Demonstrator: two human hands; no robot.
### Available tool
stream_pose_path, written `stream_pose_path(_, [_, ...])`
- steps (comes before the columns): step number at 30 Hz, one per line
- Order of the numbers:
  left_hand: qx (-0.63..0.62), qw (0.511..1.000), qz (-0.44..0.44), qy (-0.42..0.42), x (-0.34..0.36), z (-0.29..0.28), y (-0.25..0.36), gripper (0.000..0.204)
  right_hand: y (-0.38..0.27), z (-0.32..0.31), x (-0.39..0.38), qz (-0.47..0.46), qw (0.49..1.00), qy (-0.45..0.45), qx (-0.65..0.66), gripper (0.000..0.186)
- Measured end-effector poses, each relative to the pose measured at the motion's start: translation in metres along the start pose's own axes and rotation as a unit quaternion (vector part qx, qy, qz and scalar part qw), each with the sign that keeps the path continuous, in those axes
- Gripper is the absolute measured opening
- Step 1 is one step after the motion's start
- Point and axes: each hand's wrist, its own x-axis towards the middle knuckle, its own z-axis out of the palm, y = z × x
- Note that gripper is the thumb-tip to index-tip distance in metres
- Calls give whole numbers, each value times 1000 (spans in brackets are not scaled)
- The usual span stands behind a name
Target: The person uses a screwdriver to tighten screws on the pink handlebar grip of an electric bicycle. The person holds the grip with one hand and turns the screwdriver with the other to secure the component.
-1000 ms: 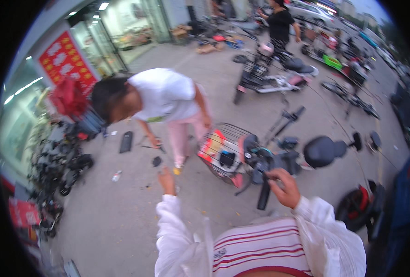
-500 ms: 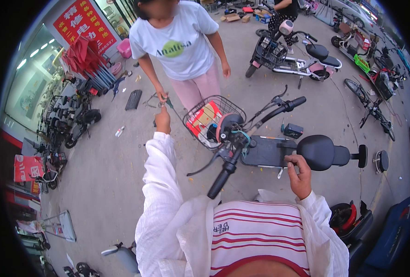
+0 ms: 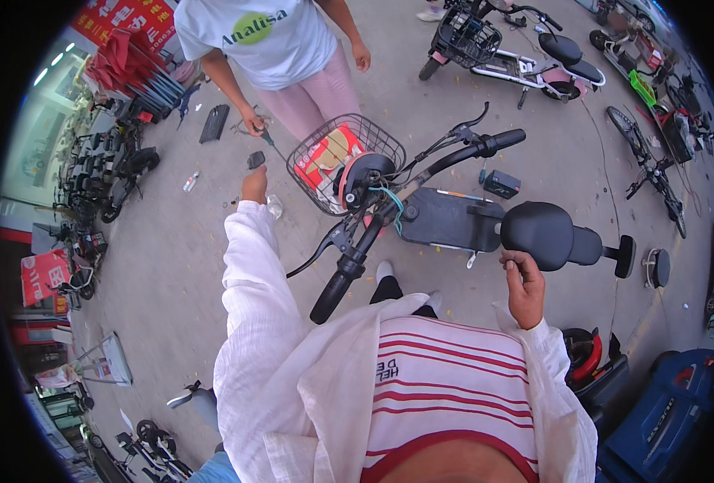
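Observation:
My left hand (image 3: 254, 187) reaches forward, left of the scooter basket (image 3: 345, 161); a small dark object (image 3: 255, 159) shows just beyond it, and I cannot tell if they touch. Its fingers are mostly hidden. My right hand (image 3: 526, 291) is closed in a pinch near the black saddle (image 3: 537, 235), its contents unclear. In front of me the scooter has handlebars (image 3: 337, 282), a flat deck (image 3: 449, 221) and a red package in its basket. A person in a white T-shirt (image 3: 268, 48) stands facing me, holding a tool with a dark green handle (image 3: 267, 138).
More scooters stand at left (image 3: 107, 185) and back right (image 3: 510, 68), with a bicycle (image 3: 653, 169) lying at right. Folded red umbrellas (image 3: 123, 72) lean by the shopfront. A black battery box (image 3: 502, 183) is behind the deck; a blue vehicle (image 3: 658, 410) fills the lower right.
The view has tilted down. The person opposite, bent over a second ago, now stands more upright. My left arm reaches farther forward, and my right hand has left the handlebar for beside the saddle.

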Motion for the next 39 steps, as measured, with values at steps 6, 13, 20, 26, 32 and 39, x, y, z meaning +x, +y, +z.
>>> stream_pose_path(6, [58, 998, -21, -34, 60, 6, -22, 82, -3, 15, 10, 33, 999, 3, -19, 18])
stream_pose_path(13, [168, 983, 44, -50, 175, -23, -84, 104, -23, 46, 42, -19, 997, -23, -65, 16])
stream_pose_path(20, [-75, 991, 112, -27, 166, 54, -65, 73, -40, 61, 63, -15, 994, -45, -103, 16])
stream_pose_path(26, [-62, 994, 84, -39, 197, 56, -39, 63, -21, 59, 49, -3, 994, -50, -98, 18])
stream_pose_path(32, [-25, 999, 20, -6, 173, 95, -39, 77, -14, 52, 29, 43, 990, -51, -126, 19])
stream_pose_path(39, [-102, 991, 59, -62, 190, 50, -55, 54, -13, 67, 31, 56, 982, -111, -144, 18])
